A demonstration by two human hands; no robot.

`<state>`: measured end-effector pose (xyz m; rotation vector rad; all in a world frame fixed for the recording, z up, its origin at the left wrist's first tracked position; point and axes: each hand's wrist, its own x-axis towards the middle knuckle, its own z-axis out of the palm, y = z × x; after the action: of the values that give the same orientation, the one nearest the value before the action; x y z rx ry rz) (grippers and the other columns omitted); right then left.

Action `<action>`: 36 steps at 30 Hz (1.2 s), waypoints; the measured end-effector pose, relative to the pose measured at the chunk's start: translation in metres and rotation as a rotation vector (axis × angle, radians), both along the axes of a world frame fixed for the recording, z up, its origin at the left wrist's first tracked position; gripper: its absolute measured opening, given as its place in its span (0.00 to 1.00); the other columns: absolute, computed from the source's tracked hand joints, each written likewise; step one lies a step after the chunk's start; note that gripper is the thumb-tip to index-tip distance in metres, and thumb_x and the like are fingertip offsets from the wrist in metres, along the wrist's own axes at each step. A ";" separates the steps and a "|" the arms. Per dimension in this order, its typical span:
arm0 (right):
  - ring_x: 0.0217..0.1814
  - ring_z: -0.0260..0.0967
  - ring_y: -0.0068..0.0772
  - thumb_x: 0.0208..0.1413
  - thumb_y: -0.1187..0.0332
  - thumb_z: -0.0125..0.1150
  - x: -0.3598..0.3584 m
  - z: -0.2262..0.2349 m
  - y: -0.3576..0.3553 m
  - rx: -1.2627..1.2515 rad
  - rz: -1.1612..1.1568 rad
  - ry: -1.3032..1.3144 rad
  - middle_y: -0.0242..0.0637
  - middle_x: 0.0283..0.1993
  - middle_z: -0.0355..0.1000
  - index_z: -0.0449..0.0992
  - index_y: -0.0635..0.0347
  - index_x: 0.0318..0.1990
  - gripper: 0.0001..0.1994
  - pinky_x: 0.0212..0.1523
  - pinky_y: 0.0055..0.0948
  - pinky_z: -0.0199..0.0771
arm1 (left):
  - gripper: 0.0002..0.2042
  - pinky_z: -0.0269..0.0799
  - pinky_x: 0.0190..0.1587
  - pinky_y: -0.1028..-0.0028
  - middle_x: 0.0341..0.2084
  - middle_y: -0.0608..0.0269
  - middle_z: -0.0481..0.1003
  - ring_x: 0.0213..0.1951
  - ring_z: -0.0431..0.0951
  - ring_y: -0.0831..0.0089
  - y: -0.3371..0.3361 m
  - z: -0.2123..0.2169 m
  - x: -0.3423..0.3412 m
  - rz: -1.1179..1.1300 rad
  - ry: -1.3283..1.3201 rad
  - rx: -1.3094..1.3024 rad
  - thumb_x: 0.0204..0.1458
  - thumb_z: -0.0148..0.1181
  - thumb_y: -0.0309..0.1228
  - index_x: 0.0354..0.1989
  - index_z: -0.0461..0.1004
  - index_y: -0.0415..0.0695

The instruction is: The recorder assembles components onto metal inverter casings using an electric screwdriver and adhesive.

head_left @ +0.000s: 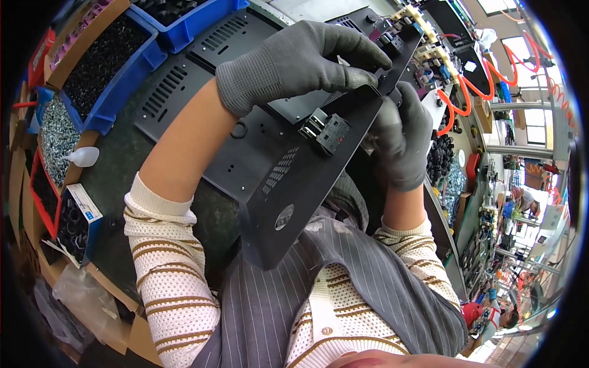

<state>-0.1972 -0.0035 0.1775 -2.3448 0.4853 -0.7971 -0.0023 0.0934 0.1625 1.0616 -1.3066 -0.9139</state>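
Note:
A long black metal panel [294,184] stands tilted in front of me, with a round hole, a patch of vent holes and a black socket with a switch [326,132] set in it. My left hand [300,61], in a grey glove, reaches over the panel. Its thumb and fingers close around a small black part [383,80] at the panel's upper stretch. On the panel's other side my right hand [402,141], gloved too, is closed with its fingers curled at the edge near that part. The panel hides some of its fingers.
Flat black vented panels [236,138] lie on the dark green bench [119,153]. At the left stand blue bins [110,113] of small black parts, a tray of silvery screws [55,135] and a white squeeze bottle [84,156]. Orange coiled hoses [457,110] hang at right.

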 end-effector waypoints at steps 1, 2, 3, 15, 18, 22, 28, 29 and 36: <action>0.28 0.74 0.33 0.63 0.58 0.59 -0.002 0.002 -0.002 0.117 0.019 0.011 0.41 0.27 0.74 0.76 0.66 0.41 0.17 0.33 0.30 0.73 | 0.18 0.76 0.47 0.78 0.47 0.62 0.81 0.40 0.80 0.81 0.001 0.003 0.000 0.010 -0.026 0.022 0.61 0.61 0.30 0.59 0.75 0.41; 0.26 0.71 0.31 0.64 0.58 0.58 -0.001 0.001 -0.003 0.083 0.055 -0.023 0.39 0.24 0.72 0.77 0.66 0.38 0.16 0.32 0.29 0.71 | 0.18 0.76 0.44 0.79 0.46 0.61 0.81 0.39 0.80 0.81 0.005 0.009 0.005 -0.055 0.009 -0.126 0.61 0.62 0.32 0.59 0.76 0.41; 0.26 0.71 0.32 0.64 0.58 0.58 -0.001 0.000 -0.005 0.082 0.050 -0.010 0.40 0.24 0.72 0.77 0.66 0.38 0.16 0.31 0.29 0.71 | 0.18 0.77 0.41 0.80 0.44 0.61 0.81 0.38 0.81 0.80 0.012 0.016 0.012 -0.110 0.032 -0.240 0.60 0.62 0.33 0.58 0.76 0.42; 0.26 0.71 0.33 0.64 0.58 0.58 -0.002 -0.007 -0.008 0.149 0.050 -0.027 0.41 0.25 0.72 0.77 0.66 0.39 0.16 0.31 0.31 0.71 | 0.27 0.59 0.21 0.88 0.38 0.58 0.82 0.17 0.63 0.90 0.019 0.018 0.002 -0.062 0.208 -0.095 0.71 0.36 0.50 0.57 0.74 0.39; 0.27 0.72 0.34 0.64 0.58 0.58 -0.003 -0.007 -0.009 0.145 0.042 -0.004 0.42 0.25 0.73 0.77 0.66 0.39 0.16 0.32 0.31 0.72 | 0.28 0.59 0.21 0.90 0.40 0.55 0.81 0.18 0.65 0.89 0.018 0.020 0.010 -0.095 0.406 -0.211 0.72 0.37 0.50 0.57 0.73 0.37; 0.28 0.74 0.39 0.63 0.58 0.58 -0.002 -0.006 -0.009 0.110 0.052 0.011 0.43 0.26 0.73 0.77 0.65 0.40 0.16 0.33 0.32 0.72 | 0.25 0.61 0.20 0.89 0.40 0.54 0.81 0.20 0.67 0.89 0.020 0.028 -0.004 0.200 0.015 0.094 0.72 0.39 0.47 0.59 0.72 0.39; 0.32 0.76 0.49 0.60 0.53 0.61 0.000 0.007 -0.013 -0.277 0.076 0.053 0.45 0.28 0.75 0.76 0.61 0.43 0.18 0.34 0.40 0.73 | 0.20 0.67 0.24 0.83 0.33 0.66 0.80 0.24 0.73 0.84 0.015 0.039 0.004 -0.341 0.565 -0.179 0.69 0.49 0.41 0.62 0.73 0.45; 0.33 0.76 0.50 0.59 0.52 0.62 0.000 0.011 -0.014 -0.384 0.086 0.046 0.45 0.29 0.75 0.76 0.60 0.43 0.19 0.34 0.41 0.73 | 0.22 0.68 0.25 0.85 0.38 0.62 0.80 0.31 0.75 0.84 0.015 0.038 0.006 -0.171 0.487 -0.079 0.70 0.48 0.42 0.63 0.71 0.40; 0.28 0.74 0.40 0.48 0.52 0.67 0.004 0.028 -0.026 -0.853 0.098 0.091 0.34 0.27 0.73 0.76 0.52 0.38 0.17 0.28 0.39 0.72 | 0.20 0.70 0.36 0.81 0.36 0.70 0.79 0.34 0.74 0.85 0.009 0.010 -0.013 0.066 -0.039 0.146 0.64 0.60 0.45 0.57 0.77 0.44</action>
<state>-0.1930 -0.0297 0.2053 -3.1597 0.0447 -0.9809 -0.0157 0.1027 0.1727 1.2342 -1.2443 -0.9545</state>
